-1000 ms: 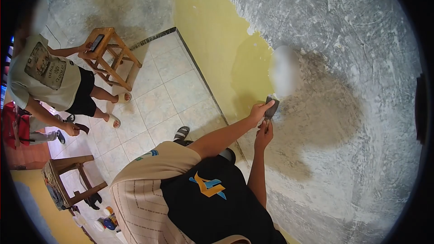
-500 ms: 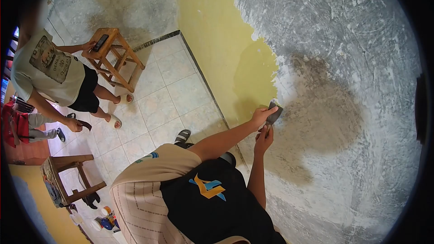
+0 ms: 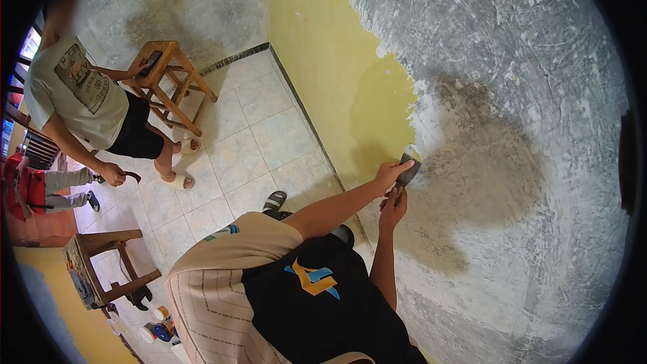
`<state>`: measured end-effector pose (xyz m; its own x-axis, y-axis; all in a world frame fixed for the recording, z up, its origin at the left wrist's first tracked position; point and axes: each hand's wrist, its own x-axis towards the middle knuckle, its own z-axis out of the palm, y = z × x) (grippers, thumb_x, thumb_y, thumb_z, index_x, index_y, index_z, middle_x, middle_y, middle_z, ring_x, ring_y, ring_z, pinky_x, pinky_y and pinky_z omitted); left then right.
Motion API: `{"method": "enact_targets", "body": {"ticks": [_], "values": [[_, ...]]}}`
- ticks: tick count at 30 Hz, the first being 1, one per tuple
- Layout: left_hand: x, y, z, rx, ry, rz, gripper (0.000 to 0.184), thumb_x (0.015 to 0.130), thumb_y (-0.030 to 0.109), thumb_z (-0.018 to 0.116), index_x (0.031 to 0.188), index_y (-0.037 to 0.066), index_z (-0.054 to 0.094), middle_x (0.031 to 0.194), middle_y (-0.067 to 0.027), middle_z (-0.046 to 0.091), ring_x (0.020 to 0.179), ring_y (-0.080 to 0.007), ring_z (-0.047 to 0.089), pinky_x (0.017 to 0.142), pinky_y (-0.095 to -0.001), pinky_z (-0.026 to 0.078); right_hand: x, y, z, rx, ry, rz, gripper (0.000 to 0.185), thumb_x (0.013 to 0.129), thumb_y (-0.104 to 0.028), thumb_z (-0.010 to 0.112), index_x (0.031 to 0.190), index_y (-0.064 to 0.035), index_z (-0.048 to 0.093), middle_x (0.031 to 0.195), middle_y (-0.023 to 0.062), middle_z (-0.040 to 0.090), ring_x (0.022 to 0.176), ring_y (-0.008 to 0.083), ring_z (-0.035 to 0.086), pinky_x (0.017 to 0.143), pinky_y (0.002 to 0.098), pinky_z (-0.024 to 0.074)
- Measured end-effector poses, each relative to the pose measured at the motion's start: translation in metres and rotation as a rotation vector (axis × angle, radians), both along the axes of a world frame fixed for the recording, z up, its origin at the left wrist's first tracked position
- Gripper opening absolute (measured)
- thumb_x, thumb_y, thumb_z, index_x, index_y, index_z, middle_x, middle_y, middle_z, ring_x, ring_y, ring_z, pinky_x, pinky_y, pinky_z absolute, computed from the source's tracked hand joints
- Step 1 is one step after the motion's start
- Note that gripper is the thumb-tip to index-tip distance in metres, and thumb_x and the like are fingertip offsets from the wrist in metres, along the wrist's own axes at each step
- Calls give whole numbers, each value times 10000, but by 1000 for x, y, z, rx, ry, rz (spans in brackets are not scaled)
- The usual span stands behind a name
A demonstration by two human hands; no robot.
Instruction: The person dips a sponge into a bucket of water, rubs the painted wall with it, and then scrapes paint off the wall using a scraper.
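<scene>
A scraper with a dark, wide blade (image 3: 408,171) rests against the wall at the lower end of the ragged edge between yellow paint (image 3: 381,94) and bare grey plaster (image 3: 499,229). My left hand (image 3: 389,175) grips the blade, its thumb lying across the face. Just below, my right hand (image 3: 393,206) is closed around the handle, which is mostly hidden by the fingers. A small whitish patch shows on the wall at the blade's upper edge.
Another person (image 3: 87,101) stands at the left, one hand on a phone (image 3: 152,61) on a wooden stool (image 3: 162,50), the other holding a dark curved object (image 3: 133,176). A second stool (image 3: 84,249), containers (image 3: 162,330) and someone in red (image 3: 27,189) are also left.
Compared with a second ago, the scraper and both my hands sit slightly lower and further right in view. The other person's head and body have shifted right.
</scene>
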<state>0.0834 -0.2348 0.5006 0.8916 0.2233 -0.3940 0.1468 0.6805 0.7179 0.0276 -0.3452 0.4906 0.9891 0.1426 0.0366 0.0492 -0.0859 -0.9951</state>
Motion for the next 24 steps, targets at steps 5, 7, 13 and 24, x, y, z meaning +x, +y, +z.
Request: {"method": "enact_targets", "body": {"ticks": [5, 7, 13, 24], "values": [[7, 2, 11, -55, -32, 4, 443, 872, 495, 809, 861, 62, 718, 760, -14, 664, 633, -92, 584, 585, -263, 455, 8, 5, 9, -21, -42, -30, 250, 1066, -209, 585, 1228, -26, 638, 807, -1, 622, 577, 30, 494, 511, 216, 406], [4, 0, 13, -76, -39, -2, 451, 874, 503, 805, 870, 61, 715, 775, -17, 666, 653, -92, 588, 599, -265, 458, 7, 1, 9, -50, -66, -40, 264, 1063, -207, 589, 1244, -22, 641, 808, 2, 625, 590, 34, 499, 521, 223, 413], [-4, -6, -1, 15, 14, -55, 502, 880, 543, 777, 912, 46, 717, 820, -39, 675, 711, -104, 601, 648, -286, 472, 0, -8, -12, -48, -43, -37, 263, 1074, -234, 572, 1223, -24, 625, 800, 1, 606, 542, 33, 479, 486, 210, 390], [-3, -4, -2, 51, 51, -72, 528, 868, 555, 780, 908, 32, 722, 822, -48, 678, 716, -109, 601, 657, -287, 474, 4, -7, -16, -48, -21, -43, 275, 1069, -233, 579, 1261, -39, 611, 802, 1, 610, 541, 33, 489, 475, 204, 384]]}}
